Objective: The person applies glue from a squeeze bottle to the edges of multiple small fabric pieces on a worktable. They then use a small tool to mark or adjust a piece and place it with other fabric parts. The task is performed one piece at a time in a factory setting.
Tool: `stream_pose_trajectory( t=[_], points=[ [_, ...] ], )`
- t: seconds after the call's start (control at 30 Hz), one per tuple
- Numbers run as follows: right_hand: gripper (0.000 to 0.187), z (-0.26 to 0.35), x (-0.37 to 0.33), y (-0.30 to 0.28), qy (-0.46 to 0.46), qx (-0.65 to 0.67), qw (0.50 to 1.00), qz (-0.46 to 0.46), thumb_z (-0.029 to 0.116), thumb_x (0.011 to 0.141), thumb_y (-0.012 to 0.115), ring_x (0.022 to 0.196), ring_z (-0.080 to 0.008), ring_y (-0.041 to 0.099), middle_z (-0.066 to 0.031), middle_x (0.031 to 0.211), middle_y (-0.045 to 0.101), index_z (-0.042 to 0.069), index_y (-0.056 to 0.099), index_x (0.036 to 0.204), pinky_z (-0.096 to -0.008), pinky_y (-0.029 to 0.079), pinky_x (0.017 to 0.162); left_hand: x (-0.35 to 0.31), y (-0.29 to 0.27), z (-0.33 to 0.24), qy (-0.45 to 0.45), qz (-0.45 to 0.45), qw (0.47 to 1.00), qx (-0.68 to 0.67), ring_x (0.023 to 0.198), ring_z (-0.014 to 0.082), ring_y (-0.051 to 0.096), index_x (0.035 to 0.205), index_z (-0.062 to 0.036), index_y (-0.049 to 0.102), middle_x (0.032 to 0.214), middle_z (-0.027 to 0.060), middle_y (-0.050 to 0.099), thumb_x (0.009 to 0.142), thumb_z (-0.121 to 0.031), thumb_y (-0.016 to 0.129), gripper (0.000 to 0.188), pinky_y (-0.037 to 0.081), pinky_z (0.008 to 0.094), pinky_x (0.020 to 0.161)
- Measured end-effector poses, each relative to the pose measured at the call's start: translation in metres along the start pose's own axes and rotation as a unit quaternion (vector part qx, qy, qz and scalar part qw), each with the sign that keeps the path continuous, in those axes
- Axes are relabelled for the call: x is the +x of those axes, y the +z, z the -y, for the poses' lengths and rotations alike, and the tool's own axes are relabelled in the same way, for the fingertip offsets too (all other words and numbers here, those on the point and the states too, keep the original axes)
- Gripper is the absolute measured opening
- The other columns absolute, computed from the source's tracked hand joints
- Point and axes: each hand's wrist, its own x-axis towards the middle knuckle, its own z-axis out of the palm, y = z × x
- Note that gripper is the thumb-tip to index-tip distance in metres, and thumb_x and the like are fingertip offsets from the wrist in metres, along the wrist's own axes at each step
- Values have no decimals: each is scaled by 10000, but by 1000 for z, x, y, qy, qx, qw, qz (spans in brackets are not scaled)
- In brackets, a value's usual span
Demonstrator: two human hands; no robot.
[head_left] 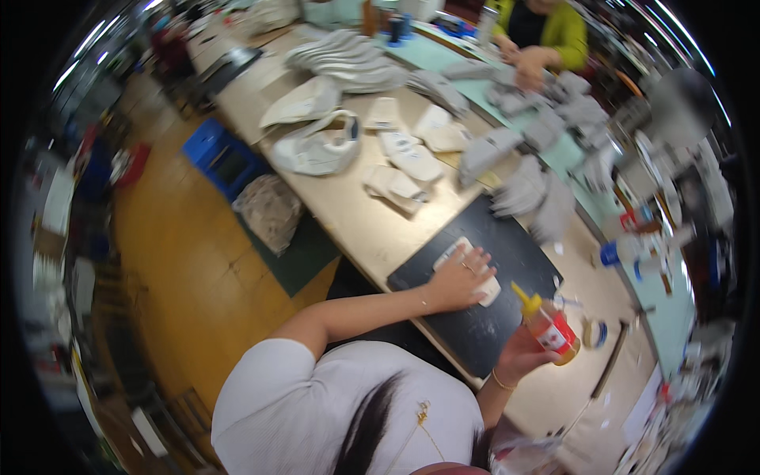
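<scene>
My left hand [461, 279] lies flat with its fingers spread over a small white padded piece [489, 290], pressing it onto a black mat [507, 237]. Beneath the palm most of that piece is hidden. In my right hand [524, 350] is a squeeze bottle [556, 336] with a yellow nozzle, a red label and yellowish contents. The bottle is tilted, its tip pointing up and left toward the white piece but apart from it.
Several white pieces [412, 158] and stacked grey pieces [344, 63] lie farther up the table. Grey pieces [538, 190] also overlap the mat's far edge. A hammer-like tool [609, 360] and a tape roll [595, 333] lie at right. Across the table sits a co-worker [546, 39]. A blue stool [224, 158] stands left.
</scene>
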Motion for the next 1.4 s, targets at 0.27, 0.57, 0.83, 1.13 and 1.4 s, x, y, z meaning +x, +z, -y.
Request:
stream_pose_trajectory(
  t=[0.27, 0.57, 0.83, 1.13, 1.4],
  points=[
    [663, -21, 13, -43, 223, 100, 970, -12, 618, 823, 595, 988, -220, 595, -91, 1131, 601, 73, 514, 1191, -355, 526, 777, -2, -42, -19, -102, 151, 983, 16, 1248, 331, 433, 1275, -53, 535, 1312, 154, 497, 744, -451, 688, 681, 348, 515, 952],
    [659, -41, 40, -53, 280, 154, 946, 61, 606, 844, 572, 1016, -270, 606, -121, 1125, 620, 51, 542, 1197, -412, 521, 820, -1, -48, 42, -201, 187, 913, -301, 1019, 317, 586, 1175, -41, 599, 1059, 187, 605, 691, -280, 741, 557, 445, 436, 903],
    [646, -64, 42, -18, 320, 163, 933, -16, 613, 847, 560, 1023, -248, 587, -62, 1106, 614, 73, 534, 1201, -416, 496, 840, 23, -154, 154, -471, -264, 416, -731, 723, 117, 612, 1018, -122, 566, 892, -4, 619, 904, -244, 614, 174, 474, 252, 524],
    [705, -65, 37, -30, 322, 160, 933, -19, 635, 814, 590, 1071, -251, 573, -108, 1164, 600, 74, 530, 1236, -408, 463, 921, 116, -126, 126, -328, -124, 572, -741, 738, 93, 596, 1097, -45, 579, 865, 13, 643, 872, -179, 677, 279, 468, 235, 531],
    [717, -63, 35, -32, 320, 170, 929, -81, 675, 805, 567, 994, -237, 581, -107, 1054, 625, 75, 537, 1197, -395, 461, 856, 114, -93, 105, -336, -60, 647, -682, 909, 120, 639, 1170, 46, 570, 999, 80, 675, 867, -182, 687, 397, 522, 266, 805]
  ],
)
